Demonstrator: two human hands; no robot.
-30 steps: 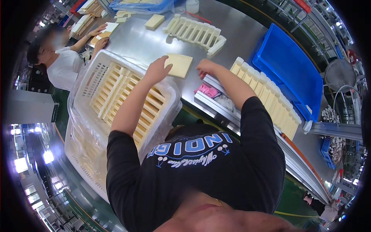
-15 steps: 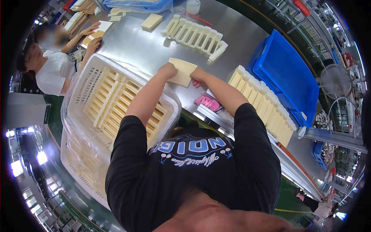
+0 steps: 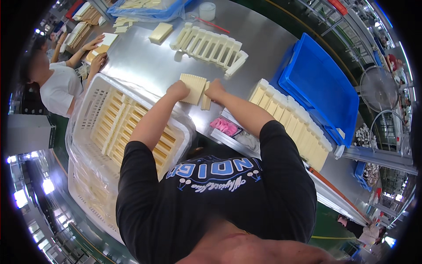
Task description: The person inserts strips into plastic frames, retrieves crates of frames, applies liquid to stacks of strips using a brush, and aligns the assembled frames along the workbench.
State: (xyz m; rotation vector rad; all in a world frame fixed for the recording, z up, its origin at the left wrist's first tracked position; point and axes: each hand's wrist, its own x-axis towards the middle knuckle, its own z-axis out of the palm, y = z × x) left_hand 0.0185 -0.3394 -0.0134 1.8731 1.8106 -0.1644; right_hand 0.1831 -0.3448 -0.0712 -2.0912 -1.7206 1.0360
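My left hand is closed on the left side of a cream stack of thin strips with ridged edges, at the table's near edge. Just right of the stack, my right hand is closed round the upper part of a narrow cream piece. A thin gap shows between this piece and the stack. Beyond my hands lies a cream ladder-like row of bars, with one bar slanting at its right end. My fingertips are mostly hidden.
White baskets of cream slotted pieces stand at left. More cream pieces line up at right beside a blue tray. A drawer holds pink cloth. A cream block and white cup lie farther off; a co-worker works at far left.
The narrow piece in my right hand now stands apart from the stack's right side. My right hand's fingers have closed round it. The whole view has shifted slightly.
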